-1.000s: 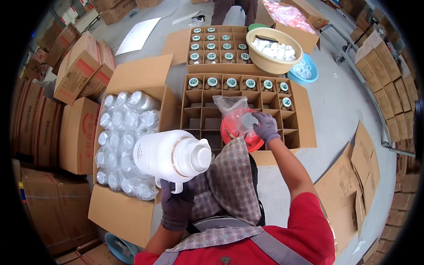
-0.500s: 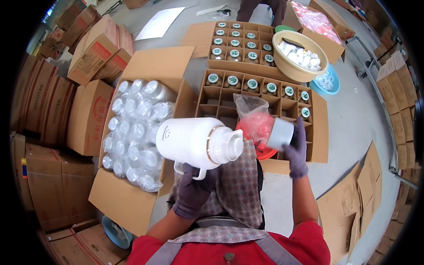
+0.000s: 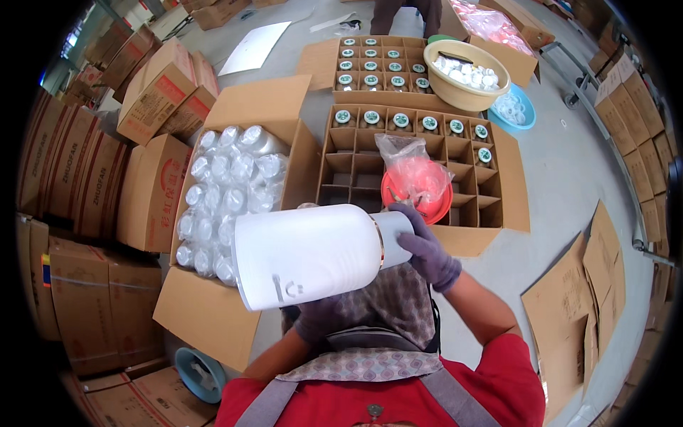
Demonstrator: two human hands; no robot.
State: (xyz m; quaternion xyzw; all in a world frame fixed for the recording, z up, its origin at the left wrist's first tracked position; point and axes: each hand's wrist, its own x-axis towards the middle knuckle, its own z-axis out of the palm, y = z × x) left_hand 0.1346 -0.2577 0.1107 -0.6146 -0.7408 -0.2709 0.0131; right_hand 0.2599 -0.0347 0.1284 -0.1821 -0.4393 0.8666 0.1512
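Observation:
A large white thermos jug (image 3: 306, 249) lies tilted on its side before me, its base to the left and a grey face mark on its body. My left hand (image 3: 319, 317) is underneath it, with the fingers hidden behind the jug. At the neck end, my right hand (image 3: 427, 250) grips a grey cup lid (image 3: 393, 231), which covers the spout. Both hands wear dark purple-grey gloves. Just beyond the lid, a red basin (image 3: 445, 208) holds a clear plastic bag (image 3: 413, 167) with pinkish contents.
Bottles in clear plastic (image 3: 222, 169) fill the carton (image 3: 206, 307) at left. A divided carton (image 3: 514, 178) ahead holds several green-and-white-topped containers; another stands behind. A cream basin (image 3: 434, 82) of white caps sits beside a blue basin (image 3: 530, 117). Flattened cardboard (image 3: 562, 313) lies right. A person (image 3: 405, 14) stands beyond.
The grey cup lid has moved left from beside the red basin onto the jug's neck. The jug has rolled, so its handle is hidden and its face mark sits lower.

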